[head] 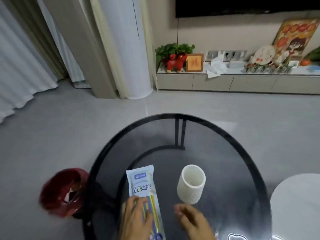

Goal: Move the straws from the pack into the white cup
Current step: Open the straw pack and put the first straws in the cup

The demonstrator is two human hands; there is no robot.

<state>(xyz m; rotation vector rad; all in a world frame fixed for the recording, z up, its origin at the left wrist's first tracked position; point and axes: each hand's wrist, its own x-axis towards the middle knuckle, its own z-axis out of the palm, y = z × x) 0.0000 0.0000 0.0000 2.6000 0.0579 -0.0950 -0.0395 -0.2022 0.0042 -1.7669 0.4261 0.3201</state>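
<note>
A long pale-blue pack of coloured straws [142, 186] lies flat on the round dark glass table [225, 139], its far end pointing away from me. My left hand [136, 219] rests on the pack's near half, fingers laid over the straws that show through the clear window. To the right of the pack a white ribbed cup [191, 184] stands upright with nothing visible inside. My right hand [194, 222] hovers just in front of the cup, fingers loosely curled, holding nothing and apart from the cup.
A red bin [64, 193] lined with a bag stands on the floor left of the table. A white round seat [297, 205] sits to the right. Beyond the table lie grey floor and a low TV cabinet [242, 82].
</note>
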